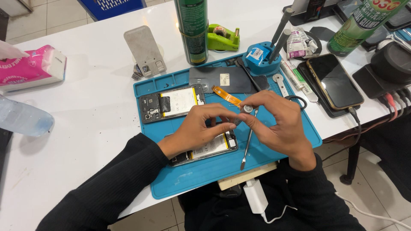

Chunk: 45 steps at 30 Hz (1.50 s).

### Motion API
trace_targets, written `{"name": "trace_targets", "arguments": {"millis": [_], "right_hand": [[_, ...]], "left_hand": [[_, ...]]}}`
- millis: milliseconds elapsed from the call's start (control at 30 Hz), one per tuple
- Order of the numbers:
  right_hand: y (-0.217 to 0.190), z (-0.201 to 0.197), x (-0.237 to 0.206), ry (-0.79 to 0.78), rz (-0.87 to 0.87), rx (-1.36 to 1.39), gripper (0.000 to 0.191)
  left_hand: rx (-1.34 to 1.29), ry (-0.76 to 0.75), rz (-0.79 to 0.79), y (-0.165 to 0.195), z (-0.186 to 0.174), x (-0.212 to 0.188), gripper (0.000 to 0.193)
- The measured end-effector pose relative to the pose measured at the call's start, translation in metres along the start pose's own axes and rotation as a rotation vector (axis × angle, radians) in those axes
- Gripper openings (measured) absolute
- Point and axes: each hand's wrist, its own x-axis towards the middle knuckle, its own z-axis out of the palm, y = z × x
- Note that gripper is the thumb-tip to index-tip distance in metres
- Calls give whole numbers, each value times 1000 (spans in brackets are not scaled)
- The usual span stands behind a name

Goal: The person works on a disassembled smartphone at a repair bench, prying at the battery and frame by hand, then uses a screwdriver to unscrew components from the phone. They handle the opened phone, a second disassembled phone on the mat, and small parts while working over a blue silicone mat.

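Holding 1 screwdriver (247,136) w/ both hands, 2 opened phones (171,104), 2 spray cans (192,30)

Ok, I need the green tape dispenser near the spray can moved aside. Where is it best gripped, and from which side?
Probably by the low green body of the tape dispenser, pinched across its two flat sides from above. The spray can stands close on its left, so coming from the right or top looks clearer. The tape roll sits in the upper part, so avoid gripping there.
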Motion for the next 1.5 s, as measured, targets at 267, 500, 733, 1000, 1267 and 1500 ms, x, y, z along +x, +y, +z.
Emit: {"name": "trace_targets", "arguments": {"millis": [267, 500, 733, 1000, 1267, 1500], "right_hand": [[1, 2, 1, -8, 2, 12, 22], [-1, 3, 1, -11, -26, -13, 22], [-3, 4, 2, -38, -59, -8, 28], [-8, -2, 4, -35, -78, -31, 28], [-11, -1, 5, -23, -98, -51, 30], [-9, -1, 3, -32, -118, -57, 30]], "left_hand": [[-8, -8, -9, 2, 1, -1, 24], [-15, -27, -15, 6, -1, -2, 25], [-23, -47, 85, -2, -1, -4, 25], [-170, -23, -51, -2, -4, -4, 24], [-223, -22, -50, 0, -4, -2, 31], [-207, -48, -18, -10, -3, -3, 34]]}}
